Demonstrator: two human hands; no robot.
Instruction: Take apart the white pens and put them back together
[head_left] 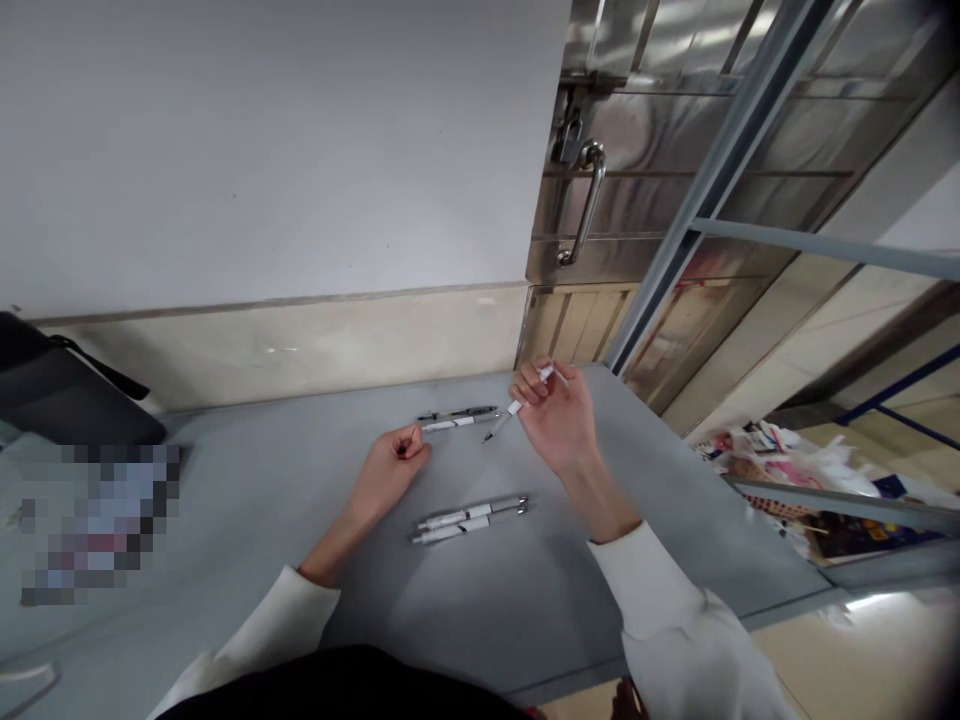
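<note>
We have a held pen (pixel 514 408) in our right hand (pixel 556 418). The fingers of that grip bend around it, and its thin end points down and to the left, near the far side of the tabletop (pixel 262 500). We cannot tell if that end touches the tabletop.

If our fingers go loose, the held pen could slip out, because it looks thin and smooth. It could then roll, since pens are round, and maybe drop off the side past our right hand.

Just left of its thin end lie a dark pen (pixel 457 413) and a pale pen (pixel 459 424), side by side. If we swing the held pen left too fast, it could bump them and make them crooked.

Our left hand (pixel 388 468) is curled up, right by the end of the pale pen. We see a narrow gap in that grip, but we cannot tell if it holds anything or touches the pale pen. A small push there could make the pale pen slide.

Closer to us lie two near pens (pixel 466 526), next to each other. If a sleeve (pixel 645 575) drags low, it could knock them apart.
</note>
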